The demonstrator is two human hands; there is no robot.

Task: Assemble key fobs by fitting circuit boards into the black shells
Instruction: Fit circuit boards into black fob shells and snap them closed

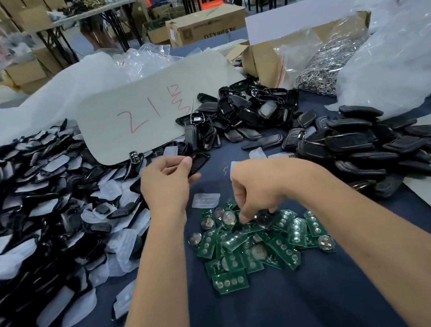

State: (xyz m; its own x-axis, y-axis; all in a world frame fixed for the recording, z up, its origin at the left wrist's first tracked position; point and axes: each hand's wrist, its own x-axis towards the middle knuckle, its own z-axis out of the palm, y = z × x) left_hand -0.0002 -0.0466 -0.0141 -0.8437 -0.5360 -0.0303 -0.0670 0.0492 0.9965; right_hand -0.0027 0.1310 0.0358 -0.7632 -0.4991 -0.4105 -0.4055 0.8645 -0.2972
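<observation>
The right hand (253,188) covers its own fingertips and whatever they touch in the circuit board pile (260,242). The left hand (167,180) hides most of a black shell (198,163). The shell heap (29,210) on the left runs blurred past the frame edge

I see the green circuit boards (260,244) heaped loosely on the counter (263,313), some face up with round silver pads, overlapping at all angles. Just beyond that heap, 1 black shell (197,163) is tilted above the cloth, with black shells (29,210) piled left of the boards.
</observation>
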